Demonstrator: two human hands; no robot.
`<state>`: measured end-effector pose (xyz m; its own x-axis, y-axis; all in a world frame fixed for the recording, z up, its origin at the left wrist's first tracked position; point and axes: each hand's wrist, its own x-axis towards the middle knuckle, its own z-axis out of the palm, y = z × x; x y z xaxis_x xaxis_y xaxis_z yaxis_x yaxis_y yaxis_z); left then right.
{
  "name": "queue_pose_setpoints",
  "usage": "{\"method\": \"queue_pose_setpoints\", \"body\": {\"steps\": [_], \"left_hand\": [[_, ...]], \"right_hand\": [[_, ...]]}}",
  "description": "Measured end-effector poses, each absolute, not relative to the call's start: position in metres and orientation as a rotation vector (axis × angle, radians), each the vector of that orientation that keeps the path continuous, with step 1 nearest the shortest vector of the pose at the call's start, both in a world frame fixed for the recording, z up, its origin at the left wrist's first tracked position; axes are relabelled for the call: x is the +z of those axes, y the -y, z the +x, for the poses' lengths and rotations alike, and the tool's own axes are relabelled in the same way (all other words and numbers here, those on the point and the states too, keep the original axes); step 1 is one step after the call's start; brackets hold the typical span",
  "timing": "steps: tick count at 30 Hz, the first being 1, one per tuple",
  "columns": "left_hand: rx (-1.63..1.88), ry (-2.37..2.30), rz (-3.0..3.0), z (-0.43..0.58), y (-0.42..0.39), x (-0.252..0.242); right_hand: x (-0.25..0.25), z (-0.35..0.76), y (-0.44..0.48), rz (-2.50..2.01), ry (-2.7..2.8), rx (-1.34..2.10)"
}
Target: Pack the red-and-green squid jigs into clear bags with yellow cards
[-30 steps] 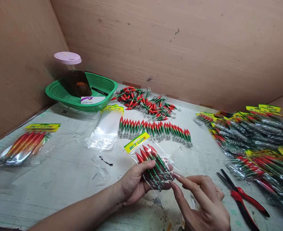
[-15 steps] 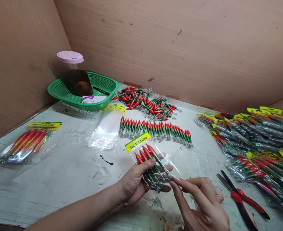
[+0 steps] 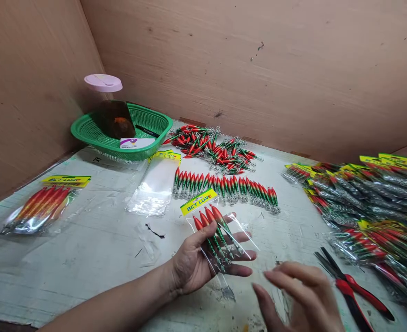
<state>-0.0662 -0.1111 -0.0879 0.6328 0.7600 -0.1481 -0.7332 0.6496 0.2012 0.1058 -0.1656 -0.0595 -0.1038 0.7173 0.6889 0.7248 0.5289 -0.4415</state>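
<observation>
My left hand supports a clear bag of fishing lures, its thumb pressed on top and the other fingers spread beneath. Several red and green lures with wire hooks lie inside, under a yellow "BCT LURE" header. To the right, my right hand is apart from the bag, thumb and fingers parted, nothing between them; it is somewhat blurred. Just beyond the bag runs a row of loose lures, and a heap of lures lies behind it.
Empty header bags lie beside a green basket holding a lidded cup and a card. A bag of orange lures is at left. Red-handled pliers and a pile of filled bags are at right.
My right hand has let go of the bag's lower end and drawn back to the right, opening. The left hand still holds the bag, its fingers more spread.
</observation>
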Motion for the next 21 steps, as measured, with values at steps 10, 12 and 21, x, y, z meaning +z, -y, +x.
{"method": "queue_pose_setpoints", "body": {"steps": [10, 12, 21], "left_hand": [[0.923, -0.374, -0.069, -0.062, 0.11, -0.086], [0.978, -0.509, -0.119, -0.06, 0.109, -0.085], [0.985, -0.676, -0.163, -0.062, 0.104, -0.081]], "right_hand": [[-0.043, 0.096, 0.149, -1.234, 1.941, 0.214], [-0.039, 0.09, 0.152, -1.187, 1.982, 0.135], [-0.059, 0.176, 0.086, -1.533, 1.965, 0.02]]}}
